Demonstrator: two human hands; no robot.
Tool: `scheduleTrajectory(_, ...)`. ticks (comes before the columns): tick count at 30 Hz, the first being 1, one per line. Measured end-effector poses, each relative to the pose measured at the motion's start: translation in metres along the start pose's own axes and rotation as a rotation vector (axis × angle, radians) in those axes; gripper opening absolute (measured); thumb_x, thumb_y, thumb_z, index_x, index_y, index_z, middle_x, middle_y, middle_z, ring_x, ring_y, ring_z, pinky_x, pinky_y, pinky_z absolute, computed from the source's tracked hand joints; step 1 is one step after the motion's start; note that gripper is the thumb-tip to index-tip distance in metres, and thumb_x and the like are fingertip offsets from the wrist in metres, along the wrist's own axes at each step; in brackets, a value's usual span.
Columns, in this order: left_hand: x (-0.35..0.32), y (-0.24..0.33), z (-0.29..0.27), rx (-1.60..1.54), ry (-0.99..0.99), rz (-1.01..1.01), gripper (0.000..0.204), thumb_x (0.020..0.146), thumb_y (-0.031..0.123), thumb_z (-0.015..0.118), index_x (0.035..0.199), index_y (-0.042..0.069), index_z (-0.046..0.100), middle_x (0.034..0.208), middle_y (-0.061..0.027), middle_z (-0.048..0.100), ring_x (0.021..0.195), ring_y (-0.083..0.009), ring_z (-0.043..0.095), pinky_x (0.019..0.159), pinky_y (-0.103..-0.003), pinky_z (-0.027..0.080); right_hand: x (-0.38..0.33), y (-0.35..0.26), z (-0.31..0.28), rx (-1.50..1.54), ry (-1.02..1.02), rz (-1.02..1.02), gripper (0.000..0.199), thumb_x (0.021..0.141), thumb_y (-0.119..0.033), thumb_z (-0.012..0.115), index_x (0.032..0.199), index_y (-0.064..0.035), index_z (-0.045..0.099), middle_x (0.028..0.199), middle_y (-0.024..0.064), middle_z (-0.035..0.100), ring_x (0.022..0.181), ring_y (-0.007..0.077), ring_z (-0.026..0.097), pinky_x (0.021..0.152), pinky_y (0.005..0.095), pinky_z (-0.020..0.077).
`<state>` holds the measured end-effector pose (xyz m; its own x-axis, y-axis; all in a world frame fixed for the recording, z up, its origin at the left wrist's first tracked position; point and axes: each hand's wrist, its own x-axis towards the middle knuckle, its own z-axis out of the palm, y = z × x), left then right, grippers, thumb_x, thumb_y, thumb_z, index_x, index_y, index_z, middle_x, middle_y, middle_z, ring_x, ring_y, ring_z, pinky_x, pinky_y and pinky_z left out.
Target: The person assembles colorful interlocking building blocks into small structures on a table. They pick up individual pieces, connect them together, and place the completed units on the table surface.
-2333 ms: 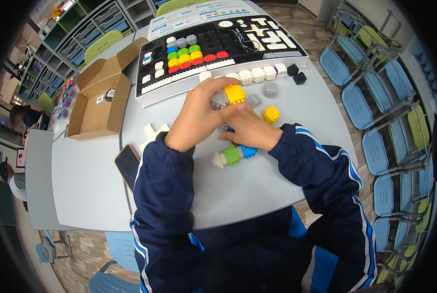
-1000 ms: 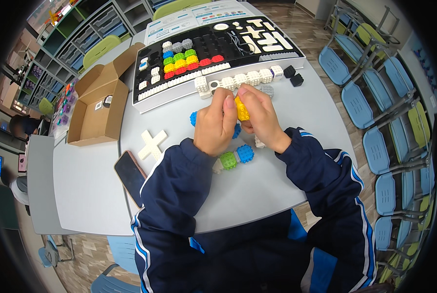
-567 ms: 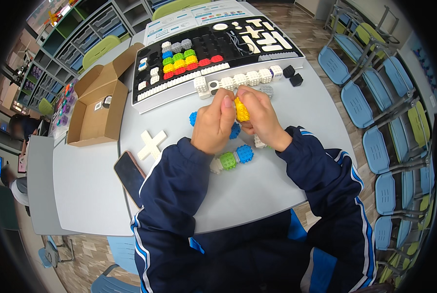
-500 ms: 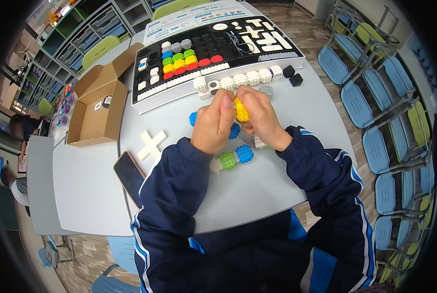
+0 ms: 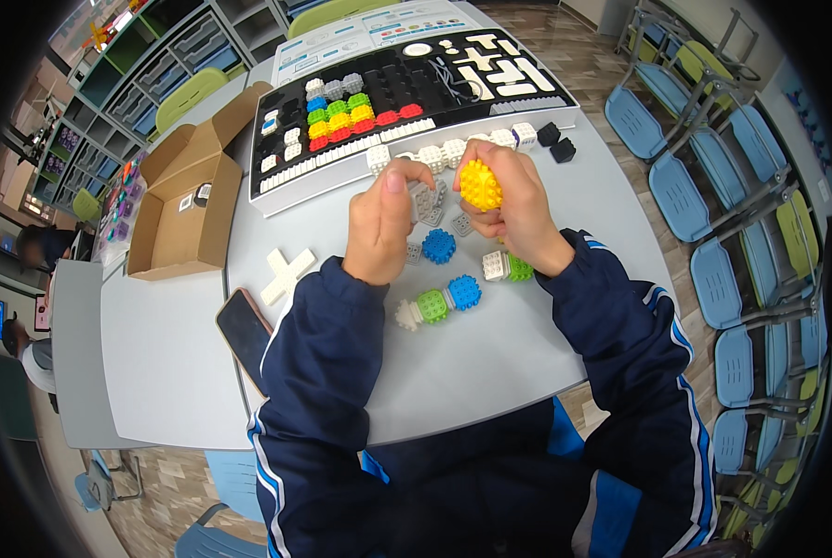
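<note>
My right hand point(image 5: 518, 200) grips a yellow studded block point(image 5: 481, 184) above the table, its thumb side toward my left hand. My left hand point(image 5: 383, 219) is closed, thumb and index finger bent toward each other; whatever it may hold is hidden. Between the hands lie grey connector plates point(image 5: 429, 205) and a blue studded block point(image 5: 439, 245). Nearer to me sits a joined row of a white piece, a green block point(image 5: 431, 306) and a blue block point(image 5: 465, 292). Beside my right wrist, a white block point(image 5: 496, 266) adjoins a green one point(image 5: 521, 268).
Beyond my hands stands a kit tray point(image 5: 360, 139) of coloured blocks and white parts, with white blocks point(image 5: 453, 152) lined along its front. Two black blocks point(image 5: 562, 149) are at its right. A cardboard box point(image 5: 188, 209), a white cross piece point(image 5: 287, 274) and a phone point(image 5: 245, 339) lie left.
My hands have moved apart, the left one leftward and the right one rightward with the yellow block. Grey plates and the blue block between them now show more fully.
</note>
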<state>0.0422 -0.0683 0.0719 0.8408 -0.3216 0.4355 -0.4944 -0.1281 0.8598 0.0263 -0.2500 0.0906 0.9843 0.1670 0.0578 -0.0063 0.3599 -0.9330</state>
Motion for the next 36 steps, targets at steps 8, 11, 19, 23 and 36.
scheduleTrajectory(8,0.016,0.003,-0.018,-0.246,0.146,0.009,0.043,0.103,0.048,0.042,0.119,0.009,0.052,0.081,0.0014,0.055,0.063,-0.0032,0.041,0.054,-0.02,0.031,0.024,0.013,-0.031,-1.017,-0.109,-0.101,0.029,0.09,-0.028,0.067,0.1,-0.0024,0.058,0.087,0.0166,0.065,0.078,0.0289,0.06,0.073,0.0381,0.047)
scheduleTrajectory(11,0.018,-0.002,-0.017,-0.26,0.128,0.031,0.044,0.103,0.049,0.043,0.12,0.009,0.051,0.082,0.0009,0.055,0.062,-0.0036,0.039,0.054,-0.02,0.03,0.023,0.021,-0.036,-1.196,-0.226,-0.19,0.033,0.086,-0.025,0.07,0.106,-0.0021,0.06,0.1,0.0213,0.066,0.098,0.0358,0.059,0.087,0.0432,0.0461)
scheduleTrajectory(19,0.015,-0.004,-0.011,-0.271,0.091,-0.052,0.051,0.105,0.054,0.033,0.116,0.008,0.053,0.088,-0.0015,0.053,0.064,-0.0054,0.043,0.057,-0.02,0.034,0.022,0.026,-0.043,-1.254,-0.361,-0.208,0.038,0.081,-0.02,0.074,0.113,-0.0028,0.061,0.105,0.0159,0.065,0.106,0.034,0.057,0.093,0.042,0.0451)
scheduleTrajectory(23,0.013,0.002,-0.007,-0.255,0.114,-0.147,0.057,0.104,0.059,0.027,0.11,0.009,0.054,0.086,-0.0015,0.053,0.066,-0.0062,0.044,0.059,-0.019,0.036,0.021,0.016,-0.036,-1.145,-0.337,-0.285,0.041,0.089,-0.027,0.069,0.118,-0.0011,0.059,0.104,0.0195,0.065,0.1,0.0326,0.061,0.087,0.0413,0.0484)
scheduleTrajectory(36,0.002,0.005,0.023,0.051,0.158,-0.043,0.048,0.107,0.048,0.028,0.11,0.006,0.052,0.074,-0.0042,0.053,0.066,-0.0127,0.048,0.059,-0.026,0.038,0.001,0.02,0.0,-0.675,-0.123,-0.461,0.031,0.1,-0.028,0.059,0.105,0.002,0.055,0.076,0.01,0.063,0.065,0.0164,0.058,0.06,0.0303,0.0458)
